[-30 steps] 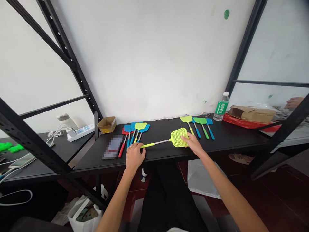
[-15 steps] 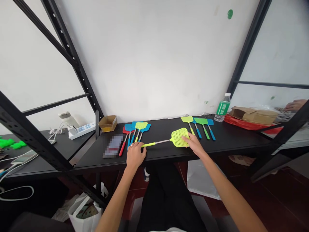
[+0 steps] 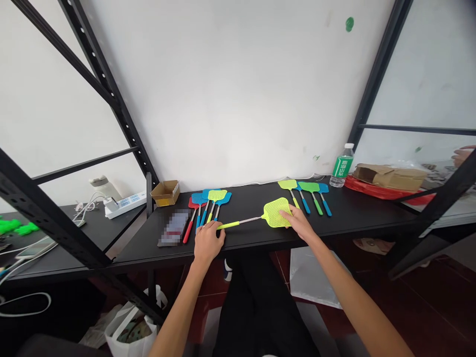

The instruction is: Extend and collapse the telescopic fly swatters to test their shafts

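Against half a second ago: almost no change. The view tips slightly; I see no shift among the things on the desk (image 3: 253,201). My left hand (image 3: 208,240) stays closed round the handle of the yellow swatter (image 3: 275,212); my right hand (image 3: 299,223) keeps its grip on the edge of the head. Swatter lies crosswise near the desk's front, between the left pile (image 3: 217,195) and the right pile (image 3: 309,187), shaft bare between my hands. Cannot tell whether it touches the desk. Judgement: a pause in handling, no progress over the interval.
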Tool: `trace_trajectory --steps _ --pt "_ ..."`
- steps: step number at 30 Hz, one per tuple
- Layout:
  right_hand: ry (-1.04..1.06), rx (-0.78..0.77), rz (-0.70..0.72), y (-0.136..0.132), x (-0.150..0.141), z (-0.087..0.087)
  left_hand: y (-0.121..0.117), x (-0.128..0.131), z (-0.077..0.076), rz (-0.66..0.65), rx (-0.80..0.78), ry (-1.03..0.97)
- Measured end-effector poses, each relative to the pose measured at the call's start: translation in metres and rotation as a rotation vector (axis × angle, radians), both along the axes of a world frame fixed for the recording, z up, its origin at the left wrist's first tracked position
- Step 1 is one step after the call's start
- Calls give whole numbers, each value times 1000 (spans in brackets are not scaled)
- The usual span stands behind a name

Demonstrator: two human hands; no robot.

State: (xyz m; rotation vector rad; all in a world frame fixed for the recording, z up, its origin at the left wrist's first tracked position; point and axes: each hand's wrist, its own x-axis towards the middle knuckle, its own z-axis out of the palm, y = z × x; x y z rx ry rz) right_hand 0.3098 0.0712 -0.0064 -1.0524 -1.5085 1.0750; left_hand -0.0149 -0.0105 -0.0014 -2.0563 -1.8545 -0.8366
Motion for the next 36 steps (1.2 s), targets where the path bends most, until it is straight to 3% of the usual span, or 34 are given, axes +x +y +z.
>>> trace_trajectory --steps 36 --pt "5 -6 -3 2 0 -1 1 -1 -1 -3 -34 -26"
